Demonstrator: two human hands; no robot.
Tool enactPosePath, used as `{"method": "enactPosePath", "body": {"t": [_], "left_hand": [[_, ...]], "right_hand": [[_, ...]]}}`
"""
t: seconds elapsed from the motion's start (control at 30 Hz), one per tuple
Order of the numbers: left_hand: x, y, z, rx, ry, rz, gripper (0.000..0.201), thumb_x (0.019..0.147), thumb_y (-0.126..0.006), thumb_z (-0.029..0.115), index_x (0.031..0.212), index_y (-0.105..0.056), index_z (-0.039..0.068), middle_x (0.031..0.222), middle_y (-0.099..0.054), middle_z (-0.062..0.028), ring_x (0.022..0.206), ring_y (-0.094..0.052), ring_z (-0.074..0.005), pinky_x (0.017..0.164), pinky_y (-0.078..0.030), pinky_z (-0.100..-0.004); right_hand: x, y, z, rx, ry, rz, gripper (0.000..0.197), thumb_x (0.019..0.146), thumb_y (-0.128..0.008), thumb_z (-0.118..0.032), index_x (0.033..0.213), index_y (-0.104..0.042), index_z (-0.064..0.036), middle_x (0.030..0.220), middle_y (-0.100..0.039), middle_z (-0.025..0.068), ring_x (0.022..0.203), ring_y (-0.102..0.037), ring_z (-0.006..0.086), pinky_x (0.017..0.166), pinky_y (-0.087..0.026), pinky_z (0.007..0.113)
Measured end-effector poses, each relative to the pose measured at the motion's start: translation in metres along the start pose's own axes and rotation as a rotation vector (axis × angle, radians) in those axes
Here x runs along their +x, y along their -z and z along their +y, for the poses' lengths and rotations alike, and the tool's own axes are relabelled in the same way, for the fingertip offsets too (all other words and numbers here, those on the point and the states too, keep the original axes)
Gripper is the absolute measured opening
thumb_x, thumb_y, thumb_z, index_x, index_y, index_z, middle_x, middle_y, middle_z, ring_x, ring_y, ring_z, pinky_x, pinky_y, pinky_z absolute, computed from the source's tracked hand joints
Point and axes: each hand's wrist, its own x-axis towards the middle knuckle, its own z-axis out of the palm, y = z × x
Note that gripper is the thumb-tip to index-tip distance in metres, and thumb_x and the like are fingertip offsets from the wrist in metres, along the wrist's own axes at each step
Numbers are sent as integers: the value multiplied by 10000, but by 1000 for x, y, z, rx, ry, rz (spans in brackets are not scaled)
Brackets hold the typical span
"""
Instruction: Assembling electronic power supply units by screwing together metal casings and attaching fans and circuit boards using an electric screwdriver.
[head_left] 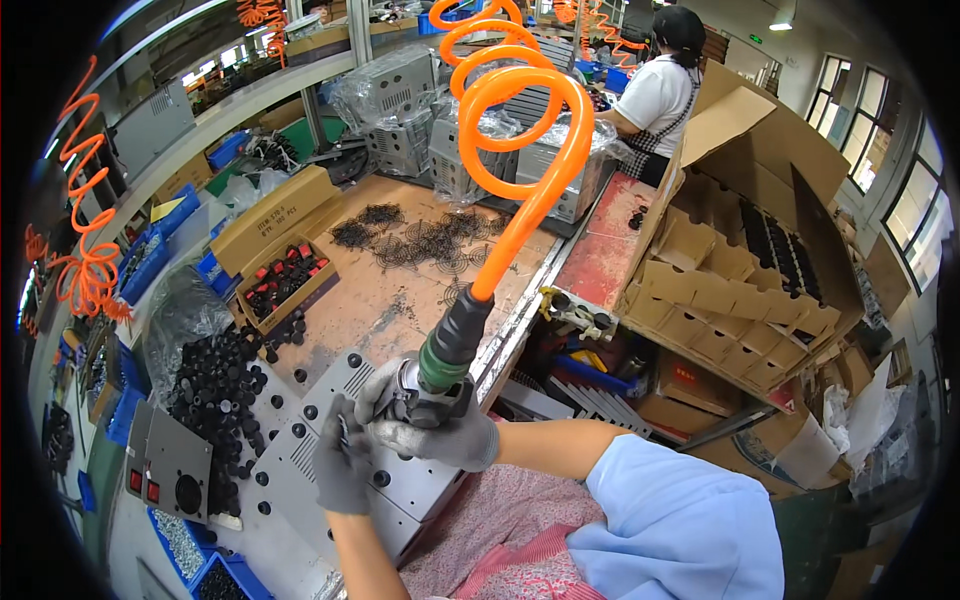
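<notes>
My right hand, in a grey glove, is wrapped around an air screwdriver with a green and black body. An orange coiled hose rises from its back end. My left hand, also gloved, is just left of the tool with its fingers drawn together; anything in them is too small to make out. Both hands are over grey sheet-metal housings with vent slots. Black round feet sit on the metal at several spots. The tool's tip is hidden by my hands.
Loose black feet are heaped at the left, beside an upright grey panel with red switches. Blue bins hold small parts. Beyond lie a carton of switches and wire fan guards. A large carton stands right; a co-worker is behind.
</notes>
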Motion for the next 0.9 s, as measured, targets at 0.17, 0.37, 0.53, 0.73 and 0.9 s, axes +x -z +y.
{"method": "enactPosePath", "body": {"t": [0.17,0.37,0.53,0.73,0.9], "left_hand": [[-57,-3,-2,-168,234,-117,213,937,-544,231,1057,-550,55,827,-551,23,635,-476,-26,427,-323,-116],[-90,-7,-16,90,70,-120,207,930,-563,251,1004,-544,59,801,-524,37,600,-428,-7,448,-307,-129],[-101,-15,-8,-114,139,-224,294,897,-606,308,1010,-542,45,707,-494,19,524,-390,-29,410,-272,-156],[-112,-25,-10,83,59,-140,364,906,-557,410,987,-539,55,572,-441,22,398,-320,-48,355,-236,-190],[-108,-21,-13,126,32,-180,498,936,-495,418,1225,-474,13,619,-467,24,398,-310,-32,347,-235,-175]], "right_hand": [[-13,-10,10,39,64,-9,223,757,-619,36,971,-583,-14,889,-605,35,816,-574,95,750,-483,261],[-22,-10,10,-51,156,-128,289,764,-617,30,1033,-530,-29,967,-590,84,886,-572,134,790,-479,290],[-30,-12,12,-91,136,-99,315,757,-624,30,1047,-523,-38,964,-597,81,884,-583,132,780,-490,288],[-34,-19,17,19,85,-62,294,735,-622,16,1015,-548,-36,937,-601,64,852,-584,120,759,-482,271],[-30,-16,6,-36,170,-105,271,728,-624,3,984,-551,-44,903,-593,56,805,-580,123,734,-485,278]]}}
